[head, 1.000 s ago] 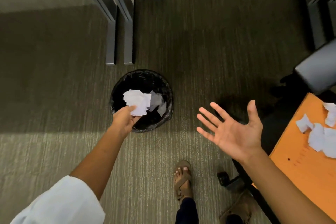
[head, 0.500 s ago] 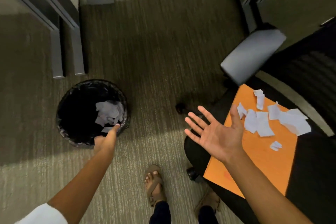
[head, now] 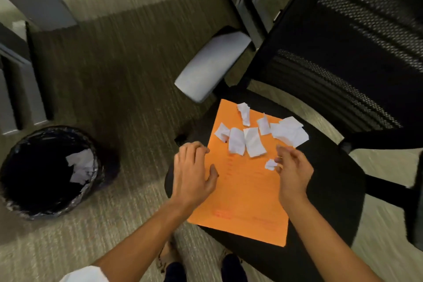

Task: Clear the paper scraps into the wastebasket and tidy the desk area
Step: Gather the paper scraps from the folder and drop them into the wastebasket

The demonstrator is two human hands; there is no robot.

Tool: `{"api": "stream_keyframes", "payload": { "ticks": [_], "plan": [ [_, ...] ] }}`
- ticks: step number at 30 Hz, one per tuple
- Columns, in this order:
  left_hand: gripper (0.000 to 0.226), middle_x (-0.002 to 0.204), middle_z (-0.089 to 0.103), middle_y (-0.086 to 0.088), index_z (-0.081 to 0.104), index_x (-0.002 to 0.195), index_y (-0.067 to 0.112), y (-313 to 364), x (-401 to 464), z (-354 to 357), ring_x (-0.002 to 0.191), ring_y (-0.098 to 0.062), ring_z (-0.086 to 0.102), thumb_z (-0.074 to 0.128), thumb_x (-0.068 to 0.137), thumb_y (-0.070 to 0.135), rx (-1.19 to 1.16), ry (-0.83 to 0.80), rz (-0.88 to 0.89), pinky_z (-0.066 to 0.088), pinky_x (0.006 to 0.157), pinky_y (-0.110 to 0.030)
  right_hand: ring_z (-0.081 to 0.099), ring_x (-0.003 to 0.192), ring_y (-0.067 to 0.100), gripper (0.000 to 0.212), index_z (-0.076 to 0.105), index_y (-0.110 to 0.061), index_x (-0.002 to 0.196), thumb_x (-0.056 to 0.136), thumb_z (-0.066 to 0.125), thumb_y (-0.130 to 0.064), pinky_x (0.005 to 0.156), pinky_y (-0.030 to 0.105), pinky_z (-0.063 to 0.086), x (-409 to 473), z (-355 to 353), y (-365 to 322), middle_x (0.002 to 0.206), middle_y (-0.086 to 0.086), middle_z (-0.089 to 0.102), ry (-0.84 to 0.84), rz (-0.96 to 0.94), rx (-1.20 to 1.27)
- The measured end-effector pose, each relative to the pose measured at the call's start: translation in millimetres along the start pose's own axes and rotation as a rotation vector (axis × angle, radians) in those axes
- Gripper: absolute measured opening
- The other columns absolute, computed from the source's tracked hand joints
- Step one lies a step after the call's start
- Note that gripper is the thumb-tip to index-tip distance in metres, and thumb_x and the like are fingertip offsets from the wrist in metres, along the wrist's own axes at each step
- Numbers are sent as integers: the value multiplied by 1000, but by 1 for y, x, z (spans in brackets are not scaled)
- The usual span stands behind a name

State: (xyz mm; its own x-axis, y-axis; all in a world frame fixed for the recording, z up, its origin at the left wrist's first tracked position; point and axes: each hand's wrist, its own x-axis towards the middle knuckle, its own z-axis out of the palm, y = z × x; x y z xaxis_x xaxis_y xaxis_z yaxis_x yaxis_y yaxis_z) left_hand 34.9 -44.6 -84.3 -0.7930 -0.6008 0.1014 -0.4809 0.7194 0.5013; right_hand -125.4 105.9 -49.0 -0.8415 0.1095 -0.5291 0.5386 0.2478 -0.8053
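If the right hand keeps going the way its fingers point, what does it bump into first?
Probably the small paper scrap right at the right hand's fingertips, lying on the orange sheet. Whether they already touch is unclear.

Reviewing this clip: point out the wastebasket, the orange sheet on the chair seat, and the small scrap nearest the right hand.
wastebasket [head: 90, 186]: head view, right side of its rim.
orange sheet [head: 247, 194]: head view, bare middle area.
small scrap [head: 270, 164]: head view, its centre, beside the right hand's fingers.
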Motion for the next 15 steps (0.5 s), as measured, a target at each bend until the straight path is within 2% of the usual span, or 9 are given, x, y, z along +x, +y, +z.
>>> {"api": "stream_keyframes", "payload": {
  "ticks": [1, 4, 7, 9, 12, 15],
  "plan": [
    [42, 118, 57, -9, 59, 113, 10, 11, 8, 3, 113, -31, 53, 73, 79, 31, 3, -28, -17, 47, 84, -43, 69, 93, 17, 10, 71, -26, 88, 84, 80, -25, 72, 28, 50, 12, -10, 0, 94, -2, 72, 65, -25, -50],
    [69, 136, 50, -14, 52, 129, 8, 29, 32, 16, 127, -34, 46, 73, 79, 51, 40, -118, -108, 47, 96, -48, 66, 96, 12, 25, 61, -35, 86, 82, 80, -19, 70, 21, 45, 44, -25, -5, 99, -8, 66, 181, -82, -127],
    [95, 153, 36, -19, 37, 144, 12, 40, 52, 31, 142, -39, 33, 72, 73, 66, 134, -222, -158, 38, 111, -55, 59, 114, 20, 37, 57, -31, 104, 78, 83, -24, 81, 30, 47, 76, -28, -13, 123, 2, 59, 157, -182, -301],
    [106, 159, 29, -18, 27, 149, 18, 46, 62, 40, 146, -39, 28, 71, 69, 73, 217, -283, -173, 33, 114, -56, 52, 123, 25, 54, 57, -24, 119, 74, 87, -31, 90, 39, 49, 93, -29, -18, 135, 7, 51, 110, -210, -426],
    [111, 161, 25, -15, 17, 153, 23, 60, 73, 53, 146, -37, 28, 66, 70, 79, 302, -373, -237, 33, 114, -52, 45, 133, 31, 85, 49, -19, 138, 68, 90, -45, 99, 46, 48, 113, -34, -23, 147, 11, 42, 9, -188, -574],
    [100, 157, 30, -14, 15, 154, 22, 74, 82, 61, 138, -34, 35, 65, 80, 68, 353, -382, -240, 41, 106, -46, 28, 144, 37, 112, 32, -22, 153, 63, 90, -55, 109, 56, 41, 125, -33, -28, 160, 12, 25, -146, -225, -781]
  ]
}}
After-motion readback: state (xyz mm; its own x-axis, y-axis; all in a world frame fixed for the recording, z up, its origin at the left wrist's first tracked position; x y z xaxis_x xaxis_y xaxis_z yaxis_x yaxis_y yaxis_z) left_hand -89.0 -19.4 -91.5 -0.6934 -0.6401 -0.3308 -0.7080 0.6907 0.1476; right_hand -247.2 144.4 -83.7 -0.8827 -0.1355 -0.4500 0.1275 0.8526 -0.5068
